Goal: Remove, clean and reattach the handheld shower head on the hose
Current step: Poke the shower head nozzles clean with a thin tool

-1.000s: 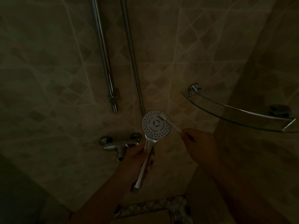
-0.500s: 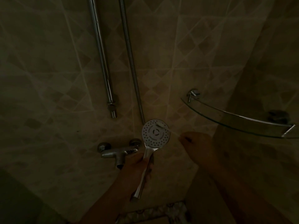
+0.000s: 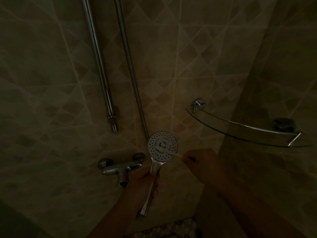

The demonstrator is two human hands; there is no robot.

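Two hands worked in a dim tiled stall — the left hand [image 3: 145,182] gripped the detached shower head [image 3: 162,146] by its handle, the hose [image 3: 130,69] hanging behind, while the right hand [image 3: 200,162] pinched a slim white brush [image 3: 167,151] across its face; cleaning underway, reattachment remained.

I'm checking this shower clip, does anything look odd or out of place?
Only that the shower head is off its hose, held by the left hand while the right hand works a thin white brush across its face. Nothing looks damaged, though the picture is dim.
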